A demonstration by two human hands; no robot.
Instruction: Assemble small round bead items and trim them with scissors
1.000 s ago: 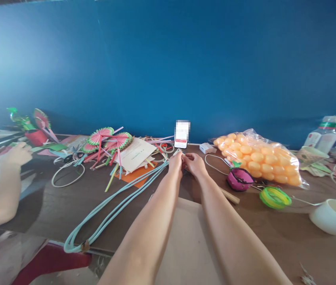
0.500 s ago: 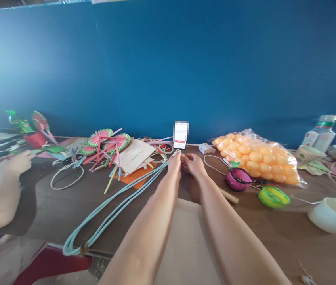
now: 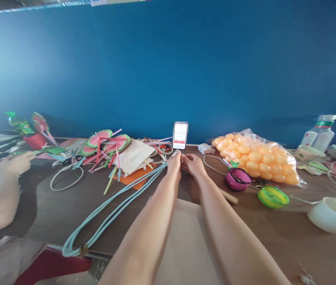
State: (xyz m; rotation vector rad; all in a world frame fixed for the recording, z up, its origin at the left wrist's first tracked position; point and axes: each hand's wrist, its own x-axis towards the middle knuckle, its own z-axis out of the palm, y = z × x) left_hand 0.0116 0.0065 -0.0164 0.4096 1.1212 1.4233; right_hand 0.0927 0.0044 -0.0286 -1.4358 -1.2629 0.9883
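My left hand [image 3: 174, 163] is closed round the far end of a bundle of pale blue tubing [image 3: 113, 206]. The bundle loops down to the table's front edge, where a brown band ties it. Against the left hand's fingertips, my right hand [image 3: 192, 163] is bent in a pinch; whatever lies between its fingers is too small to make out. Just beyond both hands stands an upright phone [image 3: 180, 136] with a lit screen. A wooden stick [image 3: 229, 196] lies by my right forearm.
Left, another person's hand [image 3: 15, 164] works near scissors and paper. Watermelon paper fans [image 3: 116, 143] and a printed sheet [image 3: 135, 156] lie left of me. Rightward are a bag of orange balls [image 3: 257, 156], a purple pouch [image 3: 238, 179], green-yellow rings [image 3: 273, 197], a white bowl [image 3: 324, 217] and a bottle [image 3: 319, 134].
My hands keep almost the same place and hold. The whole view has shifted very slightly, and the other person's hand at the left has barely moved.
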